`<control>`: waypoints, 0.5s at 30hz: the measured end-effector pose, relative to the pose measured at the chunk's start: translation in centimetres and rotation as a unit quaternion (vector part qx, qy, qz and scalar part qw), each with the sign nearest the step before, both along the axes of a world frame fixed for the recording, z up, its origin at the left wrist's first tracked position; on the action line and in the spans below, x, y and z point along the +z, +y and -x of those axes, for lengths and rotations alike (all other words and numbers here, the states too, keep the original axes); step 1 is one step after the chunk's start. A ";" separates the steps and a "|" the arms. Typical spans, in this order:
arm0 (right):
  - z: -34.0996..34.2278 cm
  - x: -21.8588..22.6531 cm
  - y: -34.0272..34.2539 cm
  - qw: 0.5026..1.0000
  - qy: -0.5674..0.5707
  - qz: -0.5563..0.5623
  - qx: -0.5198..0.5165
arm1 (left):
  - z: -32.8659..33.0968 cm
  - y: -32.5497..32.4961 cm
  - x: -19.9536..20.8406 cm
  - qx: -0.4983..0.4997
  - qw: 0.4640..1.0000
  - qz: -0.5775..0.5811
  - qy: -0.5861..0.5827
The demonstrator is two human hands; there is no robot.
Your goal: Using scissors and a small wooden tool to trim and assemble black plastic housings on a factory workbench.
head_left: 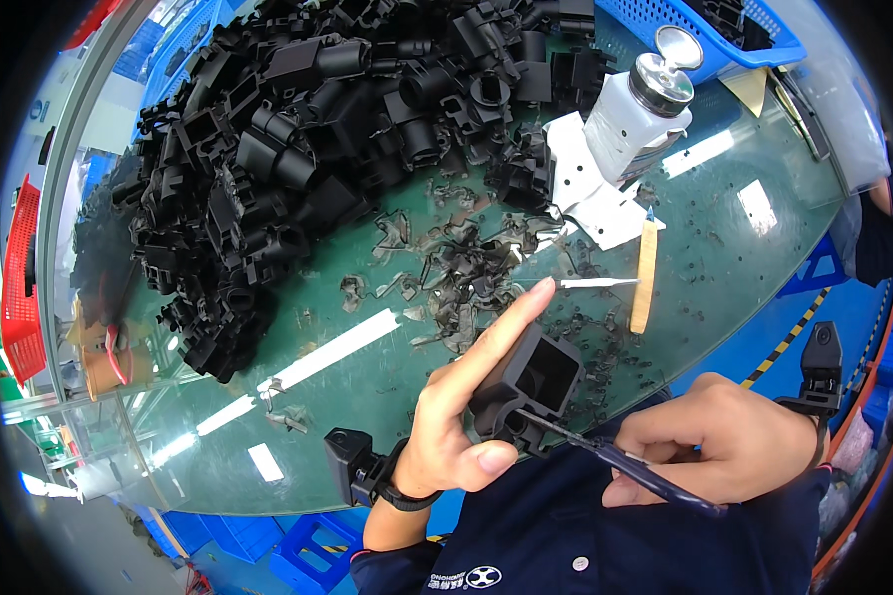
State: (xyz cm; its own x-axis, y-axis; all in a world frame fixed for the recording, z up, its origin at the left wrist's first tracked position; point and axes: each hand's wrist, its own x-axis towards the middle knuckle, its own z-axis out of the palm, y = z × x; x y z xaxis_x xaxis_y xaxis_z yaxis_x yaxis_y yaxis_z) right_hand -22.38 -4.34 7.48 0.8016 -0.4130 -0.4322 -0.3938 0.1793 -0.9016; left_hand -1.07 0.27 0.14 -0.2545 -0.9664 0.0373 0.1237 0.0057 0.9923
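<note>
Black plastic fills your left hand (451, 421) in the head view: the hollow part (511, 375) sits near the table (313, 436) edge, the slim tool (655, 480) reaching its lower opening. Best brace it firmly, thumb clear of the tip. Your left index stretches alongside, thumb spread, gripping it; your right hand (714, 436) curls closed around the tool's handle.
</note>
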 end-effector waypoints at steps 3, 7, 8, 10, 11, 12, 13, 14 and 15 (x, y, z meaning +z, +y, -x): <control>0.1 -0.1 0.2 1.000 -0.003 0.001 -0.005 | 0.1 0.0 0.0 -0.004 1.000 -0.003 0.008; 0.0 -0.3 0.2 1.000 -0.006 0.005 -0.004 | 0.1 0.0 -0.1 -0.009 1.000 -0.008 0.011; 0.0 -0.3 0.2 1.000 -0.007 0.006 -0.003 | 0.1 -0.1 0.0 -0.011 1.000 -0.010 0.013; -0.1 -0.1 0.1 1.000 0.002 0.006 0.003 | 0.1 -0.1 0.0 -0.015 1.000 -0.015 0.011; -0.1 0.0 0.0 1.000 0.006 0.005 0.006 | 0.1 -0.1 0.0 -0.016 1.000 -0.018 0.011; 0.0 -0.1 0.0 1.000 0.004 0.010 0.008 | 0.1 -0.1 0.0 -0.019 1.000 -0.019 0.012; 0.1 -0.2 0.0 1.000 0.001 0.016 0.010 | 0.2 -0.1 -0.1 -0.021 0.999 -0.020 0.013; 0.1 -0.3 0.0 1.000 -0.001 0.021 0.012 | 0.2 -0.1 -0.1 -0.023 0.999 -0.021 0.013; 0.1 -0.2 0.0 1.000 0.001 0.021 0.016 | 0.2 -0.1 -0.1 -0.030 0.999 -0.034 0.024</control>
State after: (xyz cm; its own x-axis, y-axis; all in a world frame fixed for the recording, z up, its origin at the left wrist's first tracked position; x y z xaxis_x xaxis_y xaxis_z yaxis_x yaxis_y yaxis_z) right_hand -22.48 -4.39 7.33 0.8136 -0.4049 -0.4172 -0.4009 0.1289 -0.9070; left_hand -1.30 0.21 0.06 -0.3123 -0.9499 -0.0141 0.1687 -0.0701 0.9832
